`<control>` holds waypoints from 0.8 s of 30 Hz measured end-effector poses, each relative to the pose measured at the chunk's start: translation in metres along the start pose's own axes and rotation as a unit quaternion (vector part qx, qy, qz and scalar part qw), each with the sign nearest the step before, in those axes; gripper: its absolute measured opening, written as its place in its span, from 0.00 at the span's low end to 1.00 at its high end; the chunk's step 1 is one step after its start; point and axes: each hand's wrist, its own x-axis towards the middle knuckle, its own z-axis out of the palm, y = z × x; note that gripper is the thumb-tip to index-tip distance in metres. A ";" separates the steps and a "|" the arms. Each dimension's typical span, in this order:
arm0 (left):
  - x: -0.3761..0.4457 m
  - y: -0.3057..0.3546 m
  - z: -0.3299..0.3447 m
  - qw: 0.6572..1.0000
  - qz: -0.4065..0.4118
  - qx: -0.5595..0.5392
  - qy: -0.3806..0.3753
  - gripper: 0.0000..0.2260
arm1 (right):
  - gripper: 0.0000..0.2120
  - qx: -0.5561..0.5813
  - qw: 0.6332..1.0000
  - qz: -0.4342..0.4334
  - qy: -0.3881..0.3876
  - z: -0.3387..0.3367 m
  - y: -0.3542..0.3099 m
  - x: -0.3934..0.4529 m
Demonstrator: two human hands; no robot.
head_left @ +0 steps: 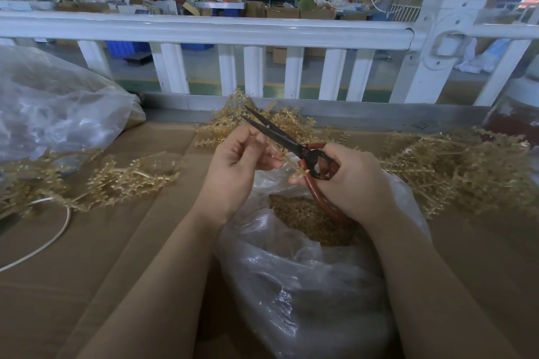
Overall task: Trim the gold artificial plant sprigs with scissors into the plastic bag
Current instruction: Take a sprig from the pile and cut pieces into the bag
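Head view of the trimming station, mid-task. At lower centre of the frame I see the plastic bag [306, 285] standing open on the table [116, 242], with a bed of gold cut pieces [294, 213] already inside it; I judge from this that a good share of the trimming is done. Much is left: untrimmed gold sprigs lie in a heap at centre left [96, 181], another at centre right [455, 166], and a third behind the hands at upper centre [233, 119].

My left hand [239, 160] has its fingers curled, pinching a thin sprig stem [280, 151] between thumb and fingertips just above the bag's mouth. My right hand [347, 181] grips the red handles of the scissors [280, 137], its fingers curled round the loops; the dark blades point to the upper left of the frame and stand slightly parted at their tips. The stem runs from the left hand toward the right hand, passing just under the blades near the pivot. Whether the blades touch the stem I cannot tell.

A second, larger clear bag [58, 108] sits at the left edge. A white cord [55, 233] loops across the table at lower left.
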 end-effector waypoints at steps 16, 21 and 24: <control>0.002 -0.005 0.000 0.993 -0.054 -0.074 0.072 0.09 | 0.05 0.237 0.968 0.074 -0.038 -0.002 -0.008 0.005; 0.000 -0.006 0.006 0.994 -0.053 -0.099 -0.001 0.09 | 0.04 0.248 0.961 0.120 -0.035 -0.003 -0.007 0.008; -0.001 -0.003 0.009 0.988 -0.072 -0.132 -0.038 0.11 | 0.05 0.258 0.957 0.130 -0.029 -0.001 -0.005 0.009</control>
